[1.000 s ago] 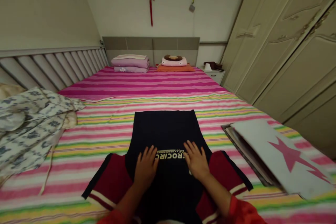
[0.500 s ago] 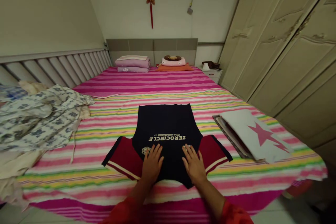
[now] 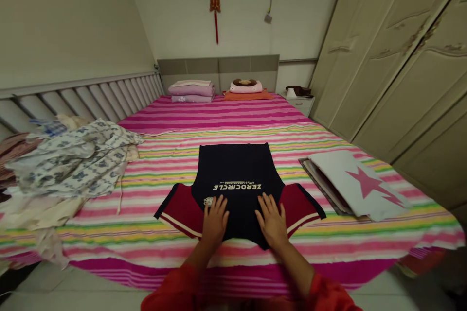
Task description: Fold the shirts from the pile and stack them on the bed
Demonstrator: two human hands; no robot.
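A dark navy T-shirt (image 3: 233, 165) with dark red sleeves lies spread flat on the striped bedsheet (image 3: 164, 165). Its collar end points toward me, and the white lettering across it reads upside down. My left hand (image 3: 215, 218) rests flat on the shirt by the left sleeve, fingers apart, partly over a small round emblem. On the other side my right hand (image 3: 271, 221) lies palm down near the right sleeve, its fingers spread. Neither hand grips the cloth.
Heaped clothes (image 3: 80, 155) lie on the bed at the left. A folded white garment with a pink star (image 3: 350, 180) sits at the right. Folded bedding (image 3: 192, 90) is stacked by the headboard (image 3: 251, 65). A wardrobe (image 3: 394, 58) stands along the right.
The camera view has shifted slightly, so the scene appears a little farther right. Both hands stay flat on the shirt, having slid slightly at most.
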